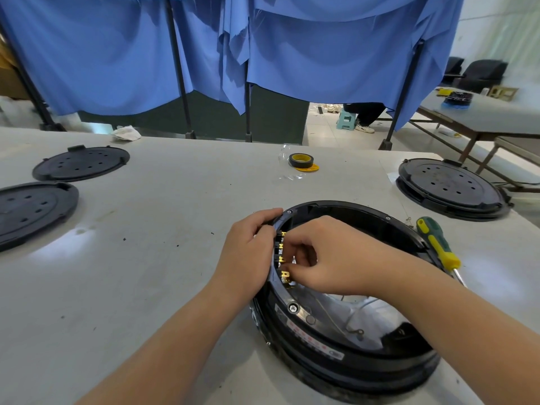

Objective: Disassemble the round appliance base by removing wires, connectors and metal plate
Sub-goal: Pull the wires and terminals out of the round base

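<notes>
Pinching brass connector (pixel 285 276) at lower centre of frame, right hand (pixel 330 258) fingertips curled round it; left hand (pixel 248 247) grips rim of round base (pixel 350 355). Risk: skewed pull bends terminal, tears wire (pixel 330 317).

Two bare forearms — no sleeves, gloves, rings or watch in view.

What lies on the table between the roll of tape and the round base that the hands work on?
Nothing: in the head view the table is bare from the tape roll down to the far rim of the round base, apart from small dark specks.
</notes>
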Demonstrator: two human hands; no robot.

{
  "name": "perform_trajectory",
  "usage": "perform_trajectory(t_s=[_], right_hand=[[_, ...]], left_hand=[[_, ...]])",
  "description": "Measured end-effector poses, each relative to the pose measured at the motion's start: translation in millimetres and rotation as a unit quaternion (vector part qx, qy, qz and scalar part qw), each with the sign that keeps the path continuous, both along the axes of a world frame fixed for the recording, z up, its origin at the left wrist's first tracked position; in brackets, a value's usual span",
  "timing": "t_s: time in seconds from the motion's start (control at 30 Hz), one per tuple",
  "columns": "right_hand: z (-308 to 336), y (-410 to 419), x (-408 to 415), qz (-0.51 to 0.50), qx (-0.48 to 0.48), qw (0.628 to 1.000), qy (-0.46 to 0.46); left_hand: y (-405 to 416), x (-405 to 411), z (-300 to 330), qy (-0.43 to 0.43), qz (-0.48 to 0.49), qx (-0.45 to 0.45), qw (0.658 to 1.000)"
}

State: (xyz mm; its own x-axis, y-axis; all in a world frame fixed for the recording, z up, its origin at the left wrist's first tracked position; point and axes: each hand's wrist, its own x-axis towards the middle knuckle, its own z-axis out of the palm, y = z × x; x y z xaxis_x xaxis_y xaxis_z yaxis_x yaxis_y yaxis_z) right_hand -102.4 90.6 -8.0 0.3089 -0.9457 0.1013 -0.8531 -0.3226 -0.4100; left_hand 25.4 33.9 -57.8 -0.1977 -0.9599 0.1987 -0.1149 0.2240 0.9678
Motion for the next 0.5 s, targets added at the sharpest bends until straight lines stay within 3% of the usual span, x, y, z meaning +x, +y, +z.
perform_trajectory(t_s=[0.5], right_hand=[[-0.5, -0.5, -0.1, 0.007, -0.022, 1.000, 0.012]], left_hand=[[0.1, -0.4, -0.4, 0.010, 0.001, 0.009, 1.000]])
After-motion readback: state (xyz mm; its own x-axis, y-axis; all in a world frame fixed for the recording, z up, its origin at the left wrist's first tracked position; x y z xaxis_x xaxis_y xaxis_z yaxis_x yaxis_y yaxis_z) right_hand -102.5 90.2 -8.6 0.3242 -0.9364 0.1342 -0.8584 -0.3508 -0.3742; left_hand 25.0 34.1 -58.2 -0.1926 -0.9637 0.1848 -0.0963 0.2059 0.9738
